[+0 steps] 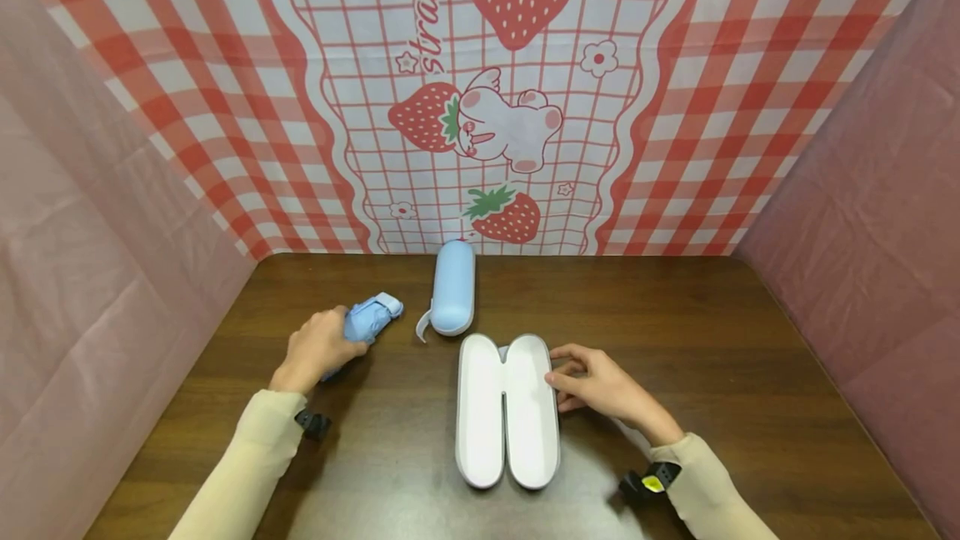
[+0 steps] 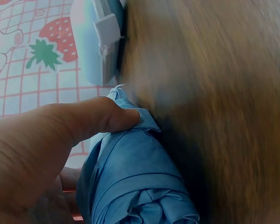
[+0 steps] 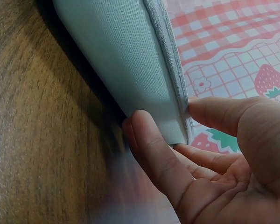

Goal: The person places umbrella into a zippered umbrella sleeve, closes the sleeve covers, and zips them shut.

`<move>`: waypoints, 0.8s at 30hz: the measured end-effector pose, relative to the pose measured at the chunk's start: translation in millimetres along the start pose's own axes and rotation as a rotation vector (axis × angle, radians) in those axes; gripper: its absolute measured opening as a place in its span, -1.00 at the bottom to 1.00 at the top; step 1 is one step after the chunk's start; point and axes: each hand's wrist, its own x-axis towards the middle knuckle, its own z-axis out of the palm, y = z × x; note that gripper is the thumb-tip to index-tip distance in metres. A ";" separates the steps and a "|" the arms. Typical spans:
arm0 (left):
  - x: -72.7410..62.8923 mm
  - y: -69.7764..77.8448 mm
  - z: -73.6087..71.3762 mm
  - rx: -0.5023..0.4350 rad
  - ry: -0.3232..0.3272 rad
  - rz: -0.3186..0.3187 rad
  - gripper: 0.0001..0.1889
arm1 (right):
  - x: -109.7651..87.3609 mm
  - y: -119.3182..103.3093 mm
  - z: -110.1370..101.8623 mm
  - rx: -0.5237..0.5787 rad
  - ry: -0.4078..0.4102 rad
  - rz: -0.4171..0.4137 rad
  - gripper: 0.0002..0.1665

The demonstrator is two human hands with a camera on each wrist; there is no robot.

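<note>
In the head view my left hand [image 1: 318,348] grips a folded blue umbrella [image 1: 369,319] at the left, its pale end pointing up and right. The left wrist view shows my thumb pressed along the wrapped cloth of the umbrella [image 2: 140,168]. A long umbrella case [image 1: 480,423] lies spread open at the front middle, its two white-lined halves side by side. My right hand [image 1: 592,382] pinches the right half's edge. Seen from the right wrist, the thumb is at the zipped rim and the fingers lie against the pale outer wall of the case [image 3: 116,56].
A closed light-blue case [image 1: 454,286] with a loop strap stands behind the open one, near the back cloth [image 1: 510,132] with strawberries. The brown wooden table [image 1: 660,307] is bordered by pink cloth walls [image 1: 862,190] at both sides.
</note>
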 end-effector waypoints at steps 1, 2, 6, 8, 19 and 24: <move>-0.7 0.8 -0.4 -0.012 -0.001 -0.004 -0.17 | 0.0 -0.1 0.1 0.000 0.001 0.001 -0.32; -1.5 1.6 -0.7 -0.021 -0.002 -0.007 -0.18 | 0.1 -0.2 0.2 -0.001 0.002 0.001 -0.32; -4.5 4.9 -1.5 -0.045 0.000 -0.008 -0.18 | -0.1 -1.0 0.2 0.000 0.002 0.004 -0.32; -6.3 6.7 -1.9 -0.049 0.003 -0.010 -0.18 | -0.2 -1.2 0.1 -0.002 -0.001 0.004 -0.31; -17.8 18.9 -8.0 -0.107 -0.002 -0.004 -0.19 | 0.7 -0.3 -0.4 -0.004 -0.008 -0.005 -0.31; -24.9 26.1 -12.9 -0.142 -0.017 -0.005 -0.18 | 0.7 -0.3 0.2 -0.003 -0.003 -0.004 -0.31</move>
